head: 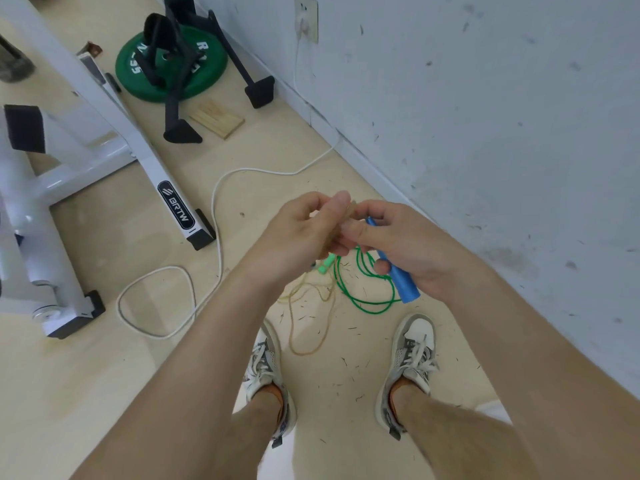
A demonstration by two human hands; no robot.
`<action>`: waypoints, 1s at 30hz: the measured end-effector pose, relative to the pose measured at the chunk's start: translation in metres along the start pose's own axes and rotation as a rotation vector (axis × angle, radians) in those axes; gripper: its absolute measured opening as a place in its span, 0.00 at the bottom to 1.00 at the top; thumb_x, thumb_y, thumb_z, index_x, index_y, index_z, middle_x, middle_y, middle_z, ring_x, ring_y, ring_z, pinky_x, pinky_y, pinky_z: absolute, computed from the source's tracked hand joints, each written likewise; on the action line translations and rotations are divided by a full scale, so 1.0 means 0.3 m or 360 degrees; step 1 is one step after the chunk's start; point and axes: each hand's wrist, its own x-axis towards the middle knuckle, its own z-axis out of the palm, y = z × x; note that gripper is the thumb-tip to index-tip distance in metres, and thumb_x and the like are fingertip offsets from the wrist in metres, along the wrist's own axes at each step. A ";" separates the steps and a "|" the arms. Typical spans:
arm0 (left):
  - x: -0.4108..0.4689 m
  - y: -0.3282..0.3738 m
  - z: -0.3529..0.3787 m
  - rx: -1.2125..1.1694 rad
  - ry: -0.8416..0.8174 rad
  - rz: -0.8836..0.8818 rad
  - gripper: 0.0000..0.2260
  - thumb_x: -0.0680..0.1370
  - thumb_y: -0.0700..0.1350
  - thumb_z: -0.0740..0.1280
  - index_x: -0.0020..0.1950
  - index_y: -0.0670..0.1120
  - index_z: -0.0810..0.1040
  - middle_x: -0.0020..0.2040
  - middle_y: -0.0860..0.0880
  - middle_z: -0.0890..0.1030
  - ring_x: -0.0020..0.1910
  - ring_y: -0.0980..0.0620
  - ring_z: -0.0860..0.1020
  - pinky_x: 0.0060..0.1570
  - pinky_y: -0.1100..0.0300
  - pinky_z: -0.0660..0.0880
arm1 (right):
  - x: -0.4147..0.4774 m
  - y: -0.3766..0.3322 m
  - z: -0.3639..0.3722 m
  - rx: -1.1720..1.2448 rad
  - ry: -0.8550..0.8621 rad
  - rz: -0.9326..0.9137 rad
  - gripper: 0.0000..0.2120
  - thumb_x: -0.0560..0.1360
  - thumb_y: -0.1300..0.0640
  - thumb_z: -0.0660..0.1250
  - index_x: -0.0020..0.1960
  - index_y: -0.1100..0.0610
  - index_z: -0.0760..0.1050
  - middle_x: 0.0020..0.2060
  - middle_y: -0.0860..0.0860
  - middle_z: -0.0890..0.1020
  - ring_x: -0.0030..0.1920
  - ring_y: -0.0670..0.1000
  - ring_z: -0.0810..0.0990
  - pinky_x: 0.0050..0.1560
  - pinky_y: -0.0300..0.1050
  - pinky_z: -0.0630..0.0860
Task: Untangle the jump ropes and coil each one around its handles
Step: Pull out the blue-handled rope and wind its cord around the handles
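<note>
"BRTW" with logo, on black oval label on white frame leg [175, 209]. Green plate [138, 81]: white lettering, an "R" and digits like "35", partly covered, not fully readable.

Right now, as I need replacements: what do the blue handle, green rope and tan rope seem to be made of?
Blue handle, in the right hand: matte, no glare, flat-cut end, probably foam or plastic. Green rope: thin, smooth, in springy loops, likely plastic cord. Tan rope: thin, half-translucent amber, perhaps vinyl or rubber. Tan handle, pinched by the left hand: mostly hidden.
</note>
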 end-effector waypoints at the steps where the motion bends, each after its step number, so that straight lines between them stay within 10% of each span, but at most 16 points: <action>1: -0.004 0.003 -0.006 -0.0037 -0.0104 -0.0001 0.16 0.79 0.55 0.63 0.51 0.42 0.77 0.37 0.46 0.83 0.38 0.49 0.80 0.43 0.53 0.74 | 0.001 -0.002 0.002 0.0022 0.0013 0.0016 0.10 0.75 0.49 0.71 0.50 0.56 0.78 0.41 0.53 0.76 0.39 0.49 0.72 0.28 0.38 0.68; 7: 0.000 -0.009 -0.015 0.0285 -0.0005 0.0124 0.03 0.80 0.42 0.64 0.49 0.46 0.77 0.30 0.45 0.75 0.27 0.51 0.74 0.35 0.57 0.73 | -0.007 -0.026 -0.030 0.0657 0.0030 0.0224 0.08 0.76 0.62 0.69 0.51 0.67 0.79 0.33 0.55 0.82 0.32 0.48 0.76 0.31 0.35 0.74; 14: 0.024 0.031 -0.047 -0.1073 0.0396 -0.0206 0.09 0.82 0.41 0.58 0.50 0.42 0.77 0.32 0.46 0.76 0.30 0.51 0.76 0.34 0.60 0.78 | -0.017 -0.015 -0.039 0.0323 -0.0280 0.0325 0.10 0.76 0.60 0.69 0.53 0.67 0.80 0.35 0.53 0.80 0.32 0.48 0.76 0.33 0.37 0.77; 19: 0.021 -0.023 -0.072 0.1193 0.0566 0.0291 0.16 0.82 0.46 0.53 0.46 0.45 0.80 0.41 0.48 0.78 0.47 0.49 0.75 0.49 0.55 0.69 | -0.008 -0.004 -0.030 0.0201 -0.0123 0.0296 0.13 0.80 0.53 0.65 0.47 0.62 0.78 0.44 0.57 0.85 0.42 0.52 0.83 0.49 0.47 0.83; 24: 0.004 0.010 -0.035 -0.0051 0.0380 0.0016 0.13 0.83 0.44 0.53 0.44 0.43 0.73 0.30 0.47 0.77 0.26 0.53 0.71 0.27 0.62 0.70 | -0.022 -0.007 0.000 0.0079 -0.0306 0.0280 0.10 0.81 0.54 0.64 0.58 0.57 0.78 0.54 0.53 0.85 0.55 0.52 0.84 0.57 0.57 0.80; 30: 0.006 0.022 -0.026 -0.0721 0.0555 0.0019 0.11 0.83 0.41 0.53 0.45 0.42 0.71 0.32 0.45 0.74 0.28 0.49 0.76 0.30 0.58 0.76 | -0.039 -0.015 0.017 0.0456 -0.0540 0.0265 0.14 0.82 0.55 0.62 0.65 0.58 0.74 0.56 0.61 0.83 0.55 0.62 0.83 0.55 0.63 0.80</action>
